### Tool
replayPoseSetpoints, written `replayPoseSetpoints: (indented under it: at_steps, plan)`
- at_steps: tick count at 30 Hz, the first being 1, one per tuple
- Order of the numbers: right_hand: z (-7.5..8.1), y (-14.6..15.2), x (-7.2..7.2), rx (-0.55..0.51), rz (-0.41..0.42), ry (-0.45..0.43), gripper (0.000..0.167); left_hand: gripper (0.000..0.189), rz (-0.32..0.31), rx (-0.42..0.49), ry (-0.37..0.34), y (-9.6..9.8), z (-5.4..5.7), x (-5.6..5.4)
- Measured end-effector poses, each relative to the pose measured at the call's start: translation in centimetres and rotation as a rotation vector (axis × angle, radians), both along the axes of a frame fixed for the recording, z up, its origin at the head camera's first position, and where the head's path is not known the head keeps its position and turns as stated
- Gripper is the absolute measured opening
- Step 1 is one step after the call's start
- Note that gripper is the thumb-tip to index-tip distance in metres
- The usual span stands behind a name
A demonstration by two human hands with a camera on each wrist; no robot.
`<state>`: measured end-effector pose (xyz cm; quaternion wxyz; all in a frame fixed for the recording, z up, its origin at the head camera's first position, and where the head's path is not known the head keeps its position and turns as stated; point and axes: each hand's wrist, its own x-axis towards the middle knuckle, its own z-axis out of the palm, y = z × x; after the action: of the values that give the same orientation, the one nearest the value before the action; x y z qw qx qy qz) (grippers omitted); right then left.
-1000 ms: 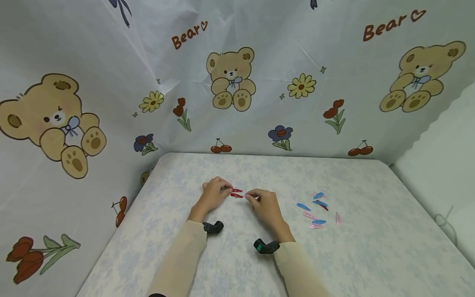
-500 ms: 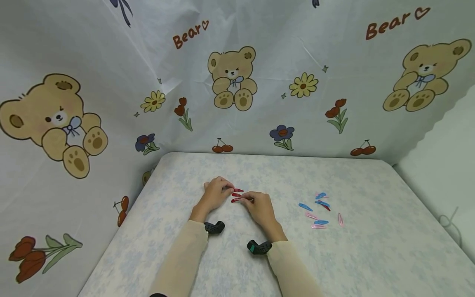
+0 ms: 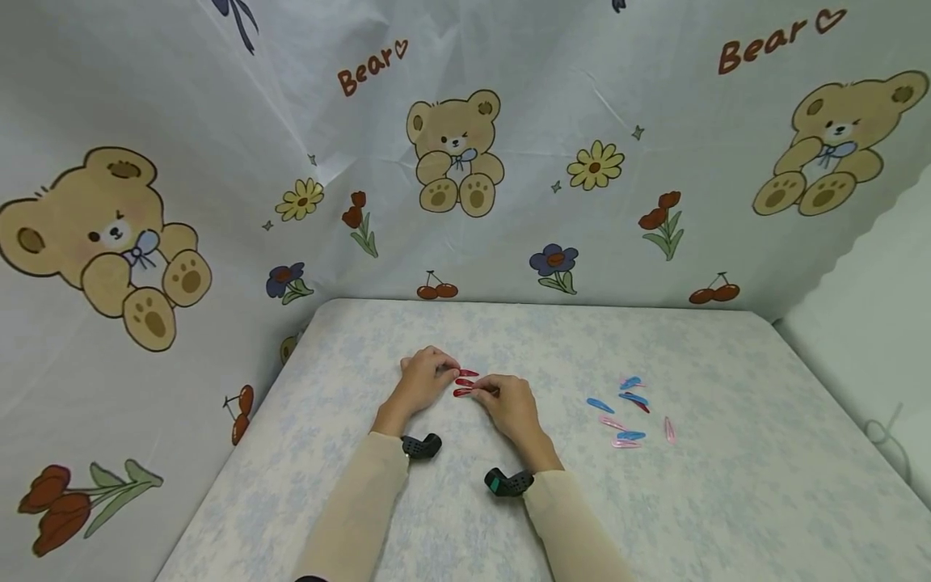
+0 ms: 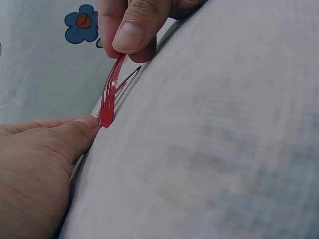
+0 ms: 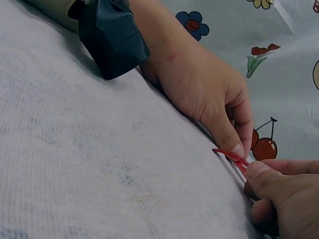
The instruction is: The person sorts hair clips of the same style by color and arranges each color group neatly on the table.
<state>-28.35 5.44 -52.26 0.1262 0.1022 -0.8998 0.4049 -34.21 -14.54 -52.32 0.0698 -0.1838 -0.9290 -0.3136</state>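
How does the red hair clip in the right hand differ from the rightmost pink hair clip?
The red hair clip is darker than the pink hair clip. In the head view, red runs sideways, pink runs front to back. The right hand pinches the red; no hand touches the pink. Both are slender.

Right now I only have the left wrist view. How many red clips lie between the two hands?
Observer: Three; the head view shows the red clips in a row, each nearer the person than the last.
Operator: Are there clips of other colours on the table?
Observer: Yes, blue clips and pink clips lie scattered on the table, off to the right of the right hand.
Operator: Any more red over there?
Observer: Yes, another red clip shows right up against a blue one.
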Motion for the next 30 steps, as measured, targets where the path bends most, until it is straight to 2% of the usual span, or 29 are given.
replayPoseSetpoints:
  at_steps: [8,17,30]
  plan:
    - [0.52,-0.26,0.01,0.027,-0.058,-0.047,0.008,0.01,0.005,0.008,0.01,0.15,0.16,-0.03]
    - [0.52,-0.26,0.07,0.035,-0.074,-0.088,0.008,0.011,0.008,-0.013,0.004,0.13,0.04,0.09]
    - [0.48,-0.2,0.08,0.057,-0.074,-0.081,0.007,0.011,0.01,-0.012,-0.002,0.12,0.06,0.09]
